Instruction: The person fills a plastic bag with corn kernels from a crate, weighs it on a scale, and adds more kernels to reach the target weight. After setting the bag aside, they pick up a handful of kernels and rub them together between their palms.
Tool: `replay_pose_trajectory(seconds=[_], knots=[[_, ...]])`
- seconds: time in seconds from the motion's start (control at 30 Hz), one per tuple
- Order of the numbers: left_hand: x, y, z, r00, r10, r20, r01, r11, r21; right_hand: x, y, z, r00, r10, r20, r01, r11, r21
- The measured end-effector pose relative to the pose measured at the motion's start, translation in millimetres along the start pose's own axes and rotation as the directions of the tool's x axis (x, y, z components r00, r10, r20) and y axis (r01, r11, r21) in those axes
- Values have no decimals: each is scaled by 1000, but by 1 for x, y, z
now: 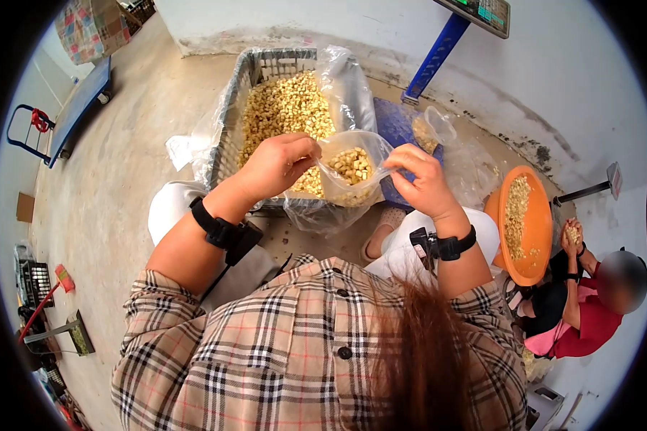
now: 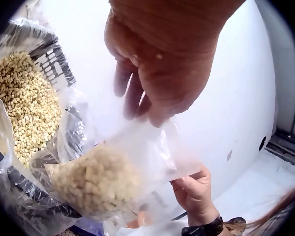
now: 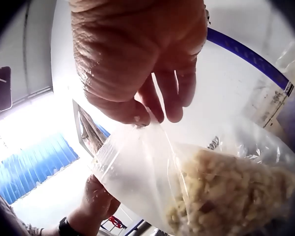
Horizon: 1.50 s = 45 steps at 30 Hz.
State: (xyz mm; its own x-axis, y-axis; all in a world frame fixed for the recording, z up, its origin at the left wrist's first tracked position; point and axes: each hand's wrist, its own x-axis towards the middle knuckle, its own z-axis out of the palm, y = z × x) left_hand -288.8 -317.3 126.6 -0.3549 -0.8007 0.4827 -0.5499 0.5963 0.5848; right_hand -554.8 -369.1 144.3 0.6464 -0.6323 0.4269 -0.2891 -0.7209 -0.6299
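Bright, hazy light; fisheye edges black; wrist views softly blurred, with plastic glare.

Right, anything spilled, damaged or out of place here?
The white wall stands out: black patches mark its foot right of the blue scale, unlike the cleaner surface above. The held clear bag shows no visible tear.

At upper left I see a blue trolley [image 1: 83, 108] near a checked cloth [image 1: 86, 34]. Below are a piece of cardboard [image 1: 25, 207] and a red brush [image 1: 65, 279]. At right, a person [image 1: 589, 314] in red is beside an orange tub [image 1: 540, 215].
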Motion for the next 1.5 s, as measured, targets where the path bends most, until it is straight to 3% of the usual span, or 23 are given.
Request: replay_pose_trajectory(seconds=[0.2,0.3,0.43,0.53,0.67,0.77,0.87,0.97,1.17,1.3,1.4,1.43,1.5], knots=[[-2,0,-2,992,-124,-20,123,991,-46,1,-2,-5,999,-25,-44,26,1000,8],[0,3,-3,967,-255,2,248,937,-247,4,-3,-6,997,-44,-60,46,999,29],[3,1,-1,933,-350,-77,282,848,-448,7,-11,-4,997,-54,-56,56,998,27],[15,9,-12,936,-350,-42,335,921,-197,7,-13,-4,997,-74,-38,76,996,37],[29,13,-14,917,-389,88,357,900,250,8,-18,2,993,-104,-48,106,993,48],[47,30,-20,798,-552,241,365,761,536,10,-19,3,991,-122,-51,124,991,45],[57,34,-21,735,-621,273,343,687,640,9,-18,4,990,-129,-58,131,991,34],[54,26,-22,725,-622,295,309,677,668,10,-17,11,988,-138,-64,140,990,30],[56,23,-33,719,-590,369,309,746,591,8,-12,15,989,-118,-87,122,991,45],[44,1,-40,729,-526,437,371,841,394,7,-5,11,991,-82,-108,84,996,15],[30,-12,-41,819,-406,405,390,912,128,5,-3,12,990,-46,-136,54,997,51],[28,-12,-42,701,-513,494,580,814,23,5,-3,13,989,-36,-141,46,997,64],[17,-14,-39,667,-545,509,731,610,-305,5,-3,14,989,-19,-149,32,996,86]])
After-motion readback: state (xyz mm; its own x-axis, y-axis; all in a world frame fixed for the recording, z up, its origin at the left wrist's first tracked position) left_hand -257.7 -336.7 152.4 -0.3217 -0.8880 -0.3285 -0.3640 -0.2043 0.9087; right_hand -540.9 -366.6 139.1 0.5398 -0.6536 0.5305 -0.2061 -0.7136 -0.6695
